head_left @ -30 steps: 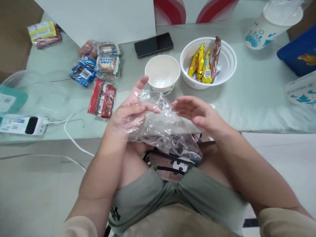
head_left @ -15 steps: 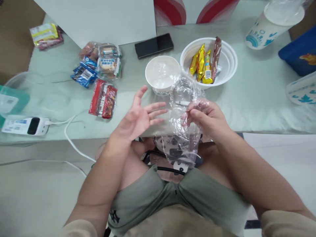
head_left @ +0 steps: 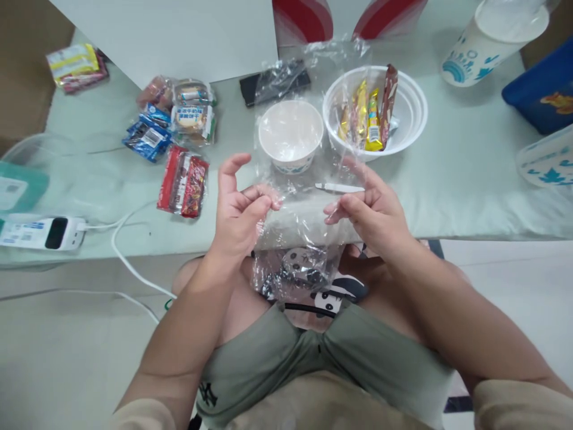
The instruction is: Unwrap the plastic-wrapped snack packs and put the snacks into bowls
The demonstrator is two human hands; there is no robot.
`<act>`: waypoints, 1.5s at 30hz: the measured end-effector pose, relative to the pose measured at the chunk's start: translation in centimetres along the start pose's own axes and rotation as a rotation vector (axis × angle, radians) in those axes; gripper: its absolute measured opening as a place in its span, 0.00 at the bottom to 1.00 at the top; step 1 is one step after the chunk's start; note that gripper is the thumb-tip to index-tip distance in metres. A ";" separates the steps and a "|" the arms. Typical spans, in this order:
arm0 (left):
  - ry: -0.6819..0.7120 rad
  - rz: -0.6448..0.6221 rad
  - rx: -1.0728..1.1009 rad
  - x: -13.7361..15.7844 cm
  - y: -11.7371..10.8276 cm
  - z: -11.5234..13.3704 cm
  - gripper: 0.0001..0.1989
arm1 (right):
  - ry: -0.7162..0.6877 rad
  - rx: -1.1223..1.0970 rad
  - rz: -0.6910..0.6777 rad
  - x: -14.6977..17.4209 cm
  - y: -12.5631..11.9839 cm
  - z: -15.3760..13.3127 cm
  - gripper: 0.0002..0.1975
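Observation:
A clear plastic bag (head_left: 298, 224) is stretched out between my hands, over the table's front edge and above my lap. My left hand (head_left: 244, 209) pinches its left side between thumb and fingers, the index finger raised. On the other side, my right hand (head_left: 371, 206) grips the film with thumb and fingertips. Through the film I see a white paper cup (head_left: 290, 134) and, near my right fingers, a small white-handled blade-like tool (head_left: 340, 187). The bag's upper part also overlaps a black phone (head_left: 275, 83) and the left of a white bowl (head_left: 414, 110).
Yellow snack packets (head_left: 374, 122) and a brown stick packet (head_left: 388, 107) lie in the bowl. At left are a red packet (head_left: 183, 182), blue packets (head_left: 147, 137), wrapped biscuits (head_left: 192, 116) and a white charger (head_left: 42, 232) with a cable. Paper cups (head_left: 487, 48) and a blue container (head_left: 541, 89) stand right.
My left hand has moved from spread fingers to a pinch on the bag. The bag, bunched at my right hand before, is now spread wide between both hands.

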State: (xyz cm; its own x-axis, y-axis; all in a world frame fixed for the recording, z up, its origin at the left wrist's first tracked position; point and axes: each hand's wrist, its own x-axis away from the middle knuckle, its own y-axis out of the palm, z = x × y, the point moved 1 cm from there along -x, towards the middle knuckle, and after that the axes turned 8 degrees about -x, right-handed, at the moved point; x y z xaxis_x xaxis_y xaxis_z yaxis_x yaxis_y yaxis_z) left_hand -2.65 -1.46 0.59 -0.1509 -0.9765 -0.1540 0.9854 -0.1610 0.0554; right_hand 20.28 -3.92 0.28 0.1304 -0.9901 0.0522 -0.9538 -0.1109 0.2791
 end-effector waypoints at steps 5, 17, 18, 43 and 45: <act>0.101 -0.168 -0.060 1.1 0.5 1.7 0.35 | -0.119 0.104 0.065 0.6 0.2 0.1 0.35; 0.369 -0.150 -0.596 1.5 0.0 1.6 0.27 | -0.553 0.709 -0.092 1.5 -0.4 -1.4 0.23; 0.355 -0.127 -0.650 1.3 0.0 1.7 0.23 | -0.544 0.751 -0.067 1.4 -0.5 -1.4 0.21; -0.156 0.032 -0.222 -0.4 0.5 0.3 0.25 | 0.269 0.057 -0.093 0.7 1.6 -0.8 0.19; -0.214 0.046 -0.219 -0.7 0.3 0.2 0.26 | 0.323 0.082 -0.077 0.8 1.7 -0.8 0.13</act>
State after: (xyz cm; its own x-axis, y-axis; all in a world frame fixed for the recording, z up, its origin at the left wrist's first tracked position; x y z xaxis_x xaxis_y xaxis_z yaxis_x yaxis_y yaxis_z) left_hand -2.29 -0.85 0.91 -0.0960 -0.9938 0.0565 0.9817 -0.1039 -0.1596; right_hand 18.97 -4.86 1.52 0.2697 -0.9014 0.3389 -0.9547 -0.2043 0.2164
